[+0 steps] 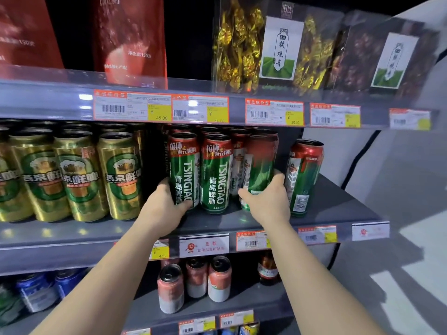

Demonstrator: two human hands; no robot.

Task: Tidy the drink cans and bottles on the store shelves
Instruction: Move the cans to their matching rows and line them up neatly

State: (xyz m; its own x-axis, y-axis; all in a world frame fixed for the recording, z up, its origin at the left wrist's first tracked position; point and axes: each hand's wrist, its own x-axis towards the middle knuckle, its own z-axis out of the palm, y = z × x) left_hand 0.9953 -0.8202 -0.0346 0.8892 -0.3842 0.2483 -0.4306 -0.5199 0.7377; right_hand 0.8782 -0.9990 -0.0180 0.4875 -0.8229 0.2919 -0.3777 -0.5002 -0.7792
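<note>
Middle shelf (338, 204), right half: a block of tall green-and-red beer cans, 2 fronted label-out near the front edge, more rows behind, and 1 stray can (304, 177) standing apart toward the shelf's right end, tilted and turned label-away. Left hand (167, 206) grips the left front can (183, 170) low on its body, thumb on the side facing the camera, fingers curled round the far side; the can stands upright on the shelf. Right hand (268, 201) grips a third can (260, 165) by its lower part, fingers wrapped round the right side and thumb across the base; that can is blurred and leans, and whether its base touches the shelf I cannot tell. Both forearms reach up and forward from below, wrists roughly straight, palms facing inward toward each other. Handling, as a judgement: tall thin-walled aluminium, stiff if full and sealed, moderately heavy for its width, so top-heavy and easy to topple into its neighbours; printed surface looks smooth, likely a little slick. Best hold is round the lower or middle body with a full wrap, not the rim; squeeze lightly, since walls dent. Sliding on the base along the shelf should be safer than lifting. Gold cans (79, 175) fill the left half of the same shelf, touching side to side. Short cans (193, 281) sit on the shelf below.
</note>
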